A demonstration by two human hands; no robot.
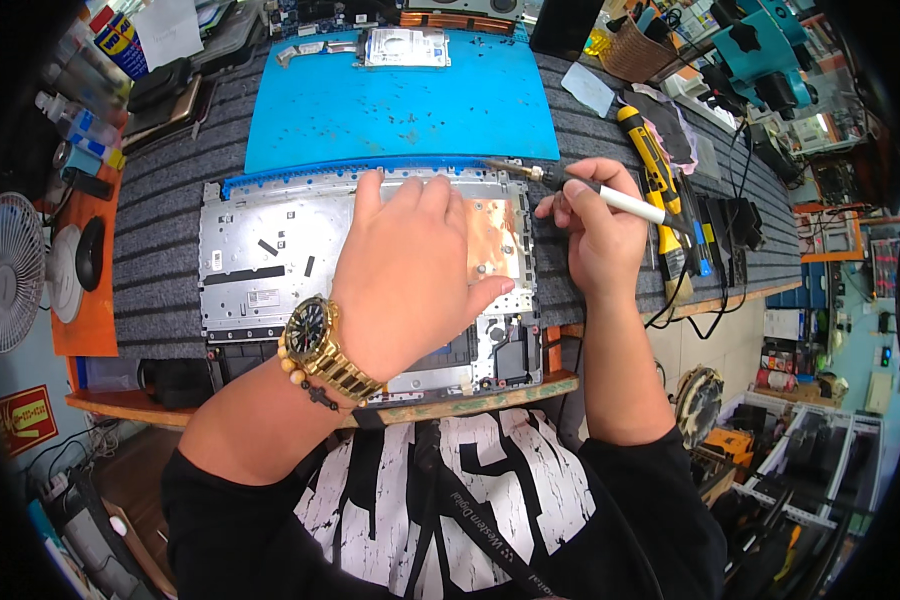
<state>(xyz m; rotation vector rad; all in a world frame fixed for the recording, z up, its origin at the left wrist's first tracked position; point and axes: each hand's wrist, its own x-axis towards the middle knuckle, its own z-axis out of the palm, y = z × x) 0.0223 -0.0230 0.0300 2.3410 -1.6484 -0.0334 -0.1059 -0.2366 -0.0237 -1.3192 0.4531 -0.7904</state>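
Note:
A silver laptop chassis [245,228] lies at the bench's front edge, with a copper-coloured patch [490,235] toward its right. Along its far edge runs a blue strip [305,179]. My left hand [400,262] rests flat across the chassis, fingers stretched out and their tips close to that strip; the palm hides the middle of the panel. In my right hand [607,240] is a white-handled soldering iron [628,204], gripped like a pen. Its metal tip points left, over the right end of the blue strip; whether it touches cannot be told.
Beyond the chassis lies a blue mat [320,120] with dark scraps and a hard drive [407,48]. To the right are a yellow screwdriver [647,150], a brush [676,270] and loose black cables [705,325]. A white fan [12,270] stands at left, a teal microscope [758,60] at far right.

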